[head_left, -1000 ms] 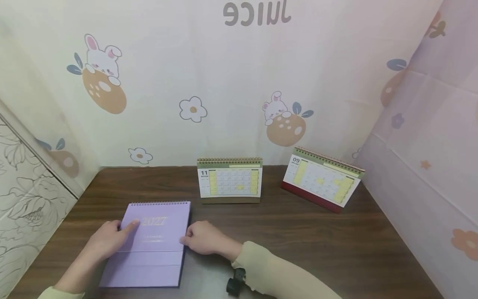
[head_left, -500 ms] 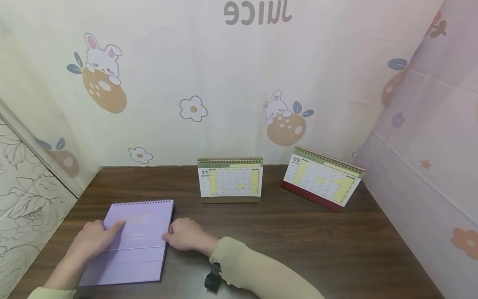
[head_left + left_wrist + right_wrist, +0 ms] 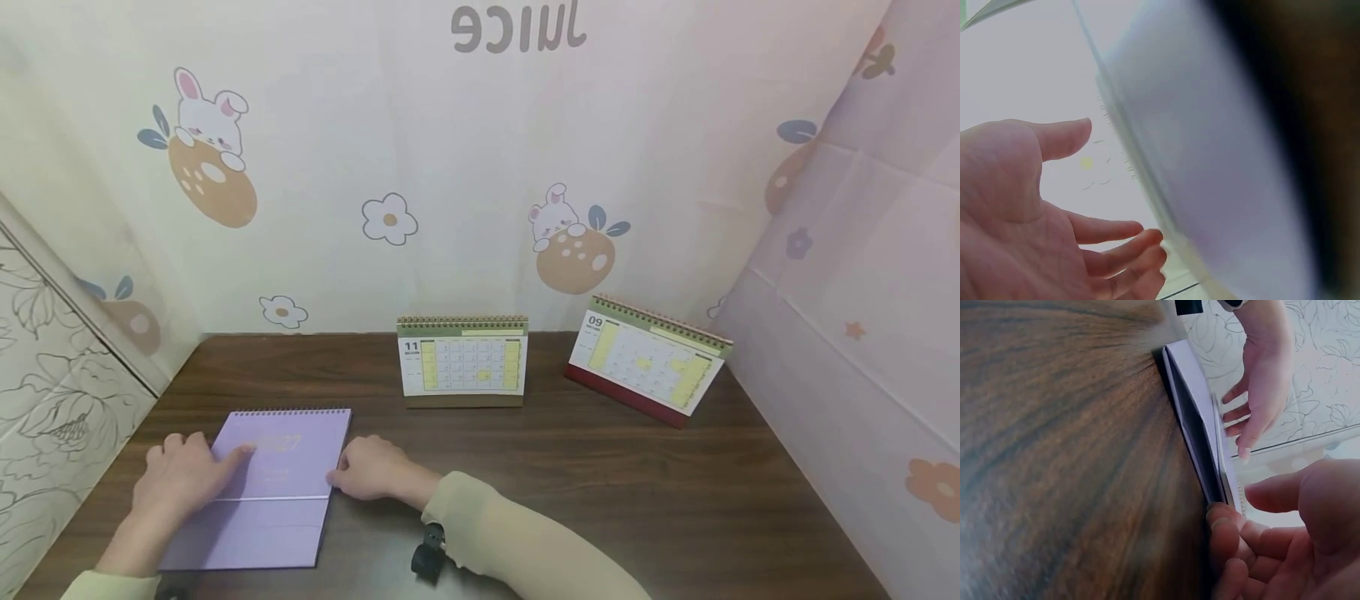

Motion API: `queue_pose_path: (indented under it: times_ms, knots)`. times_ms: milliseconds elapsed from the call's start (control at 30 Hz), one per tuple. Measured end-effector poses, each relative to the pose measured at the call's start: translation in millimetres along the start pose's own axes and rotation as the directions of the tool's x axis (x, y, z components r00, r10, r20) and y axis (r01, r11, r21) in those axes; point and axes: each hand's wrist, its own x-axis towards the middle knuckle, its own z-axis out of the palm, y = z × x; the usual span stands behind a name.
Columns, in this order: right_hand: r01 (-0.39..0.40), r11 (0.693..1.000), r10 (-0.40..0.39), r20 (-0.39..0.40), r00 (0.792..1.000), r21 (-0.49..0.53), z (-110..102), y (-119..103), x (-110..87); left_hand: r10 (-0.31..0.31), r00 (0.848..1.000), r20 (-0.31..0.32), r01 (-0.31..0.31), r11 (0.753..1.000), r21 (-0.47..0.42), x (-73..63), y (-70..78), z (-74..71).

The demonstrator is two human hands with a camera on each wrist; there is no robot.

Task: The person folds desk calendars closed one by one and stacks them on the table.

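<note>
A purple desk calendar (image 3: 251, 533) with a spiral binding along its far edge and a faint gold number on its cover lies at the left front of the table. My left hand (image 3: 180, 479) is at its left side, thumb stretched over the cover. The left wrist view shows that hand (image 3: 1029, 206) with thumb and fingers apart and nothing between them. My right hand (image 3: 375, 471) grips the calendar's right edge. Seen from the right wrist, curled fingers (image 3: 1225, 534) sit at the edge with the thumb over the cover side, and a dark gap shows between the calendar's panels (image 3: 1200, 387).
A green-topped desk calendar (image 3: 462, 362) marked 11 stands at the back middle of the brown wooden table (image 3: 600, 508). Another calendar (image 3: 648, 362), marked 09 with a red base, stands angled at the back right. A printed curtain (image 3: 465, 125) hangs behind the table.
Both hands and the purple calendar have shifted left, mostly during the first half second. Since then the calendar has turned slightly and the left fingers have lifted and spread. The standing calendars stay put.
</note>
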Motion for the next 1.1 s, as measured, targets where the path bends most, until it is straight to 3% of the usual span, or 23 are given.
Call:
queue_pose_path:
  times_ms: [133,300,567,800,967,1033,1100]
  knots:
    - [0.056,0.998,-0.056,-0.01,0.998,0.032,-5,4,-1.5,0.069,0.991,-0.113,-0.067,0.998,0.016,0.3,9.9,-3.6]
    - [0.109,0.989,-0.104,-0.057,0.993,0.096,-25,12,-7.0,0.176,0.962,-0.208,-0.185,0.982,-0.026,4.3,38.8,-1.7]
    - [0.133,0.972,-0.107,-0.142,0.984,0.194,-61,36,-17.5,0.255,0.951,-0.176,-0.291,0.93,-0.226,17.5,97.3,8.6]
    - [0.121,0.968,-0.071,-0.224,0.972,0.219,-87,71,-28.3,0.263,0.956,-0.129,-0.292,0.888,-0.354,32.7,140.2,7.8]
    - [0.081,0.96,0.015,-0.338,0.941,0.266,-98,106,-42.8,0.26,0.96,-0.105,-0.278,0.835,-0.475,41.6,166.6,9.9]
    - [0.052,0.951,0.08,-0.406,0.91,0.304,-100,119,-49.1,0.253,0.962,-0.101,-0.268,0.812,-0.518,43.6,175.0,11.4]
    - [0.027,0.931,0.16,-0.473,0.866,0.364,-100,130,-54.7,0.235,0.966,-0.102,-0.252,0.791,-0.557,44.9,181.2,12.5]
